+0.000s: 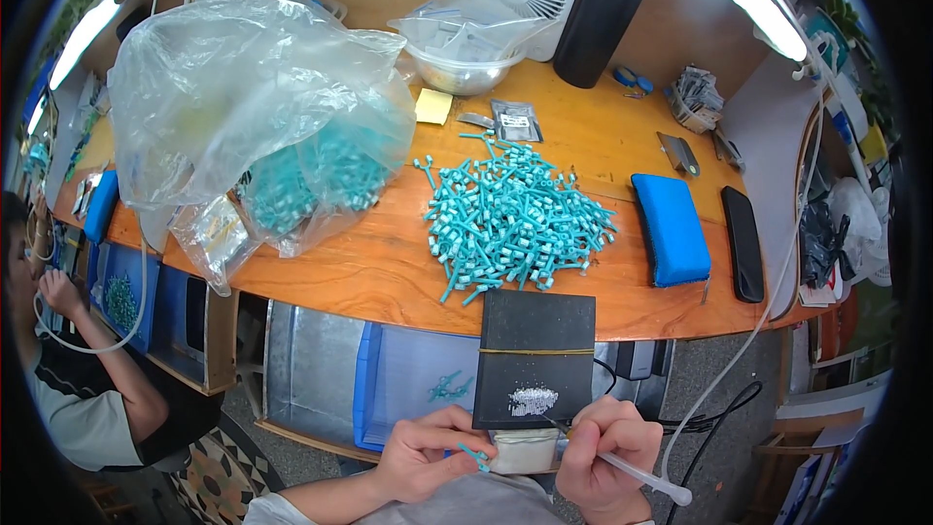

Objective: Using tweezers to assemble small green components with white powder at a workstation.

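Note:
My left hand (426, 459) is closed, with a small teal stick-like piece (476, 455) pinched between thumb and fingertips. My right hand (604, 455) grips a pen-shaped pick-up tool (643, 476) with a whitish rear end and a thin tube; its dark tip points at the black board (537, 321). On that board, below a tan rubber band, lies a patch of tiny sparkling white stones (534, 402). Just under the board, between my hands, sits a whitish block or packet (525, 451). Beyond the board, a heap of teal pieces with pale ends (515, 214) spreads over the wooden table.
A big see-through bag (253, 87) of teal pieces stands at the left. At the right are a blue padded case (671, 230) and a black phone (742, 243). Below, an open drawer holds a blue tray (408, 360). Another person (97, 379) sits far left.

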